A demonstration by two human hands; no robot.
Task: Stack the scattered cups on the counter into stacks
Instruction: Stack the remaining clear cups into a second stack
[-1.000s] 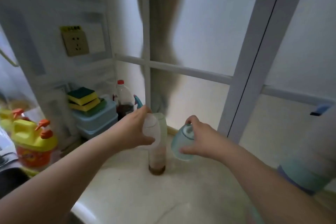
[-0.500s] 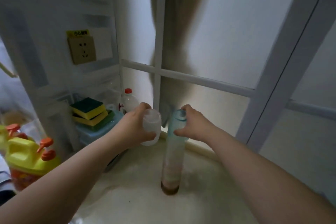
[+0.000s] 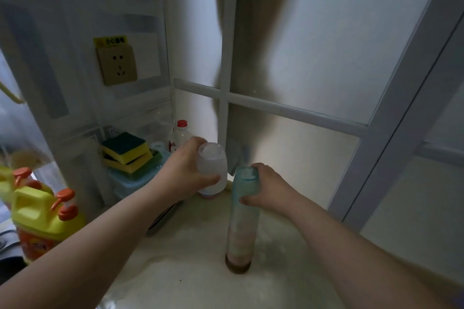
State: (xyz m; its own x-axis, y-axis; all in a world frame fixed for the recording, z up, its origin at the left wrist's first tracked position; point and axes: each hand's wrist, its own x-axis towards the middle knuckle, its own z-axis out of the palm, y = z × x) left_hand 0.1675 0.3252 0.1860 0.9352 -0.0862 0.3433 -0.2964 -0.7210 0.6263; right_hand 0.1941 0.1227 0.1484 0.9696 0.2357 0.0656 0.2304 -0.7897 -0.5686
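A tall stack of upside-down cups [image 3: 241, 228] stands on the pale counter [image 3: 190, 276], brownish at its base and topped by a teal cup [image 3: 244, 182]. My right hand [image 3: 266, 189] grips that teal cup from the right side. My left hand [image 3: 187, 173] holds a frosted white cup [image 3: 213, 167] upside down, to the left of the stack's top and slightly higher. The white cup is apart from the stack.
At the left stand yellow detergent jugs [image 3: 42, 216] with orange caps. Yellow-green sponges [image 3: 126, 154] lie on a light blue box [image 3: 135, 180], and a red-capped bottle [image 3: 182, 133] stands behind. A wall socket [image 3: 116, 65] and frosted glass door panels [image 3: 313, 57] close the back.
The teal cup went from beside the stack onto its top, and my right hand stays on it. My left hand kept the white cup, shifting slightly left of the stack.
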